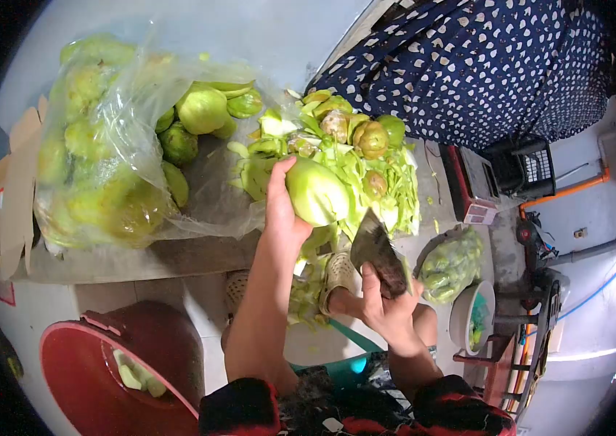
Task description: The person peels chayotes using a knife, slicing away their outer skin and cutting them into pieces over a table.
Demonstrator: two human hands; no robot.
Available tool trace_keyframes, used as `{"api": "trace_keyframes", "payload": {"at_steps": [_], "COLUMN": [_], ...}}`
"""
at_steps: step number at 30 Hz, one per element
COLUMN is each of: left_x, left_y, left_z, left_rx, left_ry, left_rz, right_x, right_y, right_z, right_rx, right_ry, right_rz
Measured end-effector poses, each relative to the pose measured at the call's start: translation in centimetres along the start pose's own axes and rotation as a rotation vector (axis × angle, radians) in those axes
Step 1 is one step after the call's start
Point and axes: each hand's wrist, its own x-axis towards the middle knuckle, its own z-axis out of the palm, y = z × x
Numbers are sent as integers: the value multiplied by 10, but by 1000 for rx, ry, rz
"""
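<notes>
My left hand [286, 211] is closed round a pale green chayote [317, 192], raised over the front edge of the low table. My right hand [389, 309] grips a knife with a broad dark blade [373, 243], its tip pointing up towards the chayote but apart from it. A sliver of green shows beside the blade. Behind the chayote lies a heap of green peelings [401, 192], with several browned chayotes [371, 139] on it. Further left, whole chayotes [203, 109] spill from a large clear plastic bag [104, 160].
A red bucket [50, 356] holding pale peeled pieces stands at lower left. More peelings lie on the floor near my sandals [337, 275]. To the right are a filled plastic bag [455, 265], a white tub [460, 320] and a red box-like device [473, 182]. Dark spotted fabric [468, 65] drapes behind.
</notes>
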Motion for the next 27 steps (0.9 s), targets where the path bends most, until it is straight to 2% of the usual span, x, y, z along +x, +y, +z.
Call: {"api": "trace_keyframes", "payload": {"at_steps": [2,3,6,9,13,16,18,22,23,27], "left_x": [-1,-3,-4,-2,0,1,3,3,4,3], "left_y": [-3,-5,-10,-13,-12,-16,-17,-21,-21,-25], "left_z": [4,7,10,-2,3,-1,-4,-4,-2,-1], "left_rx": [-1,-5,39,86,98,76,44,79,131,106], "left_ry": [9,11,2,64,28,-20,-53,-22,11,7], "left_rz": [-12,-14,15,1,-19,-68,-111,-21,34,42], "right_x": [3,3,10,7,1,-10,-13,-13,-12,-19], "right_y": [2,8,15,10,9,20,22,32,32,34], "right_z": [5,10,22,22,14,16,20,26,27,28], "right_rx": [-18,-21,7,33,4,-16,-64,0,0,-18], "right_ry": [86,15,-60,-43,-100,-101,-27,-61,-60,-36], "right_rz": [-121,-3,138,116,157,122,2,168,168,160]}}
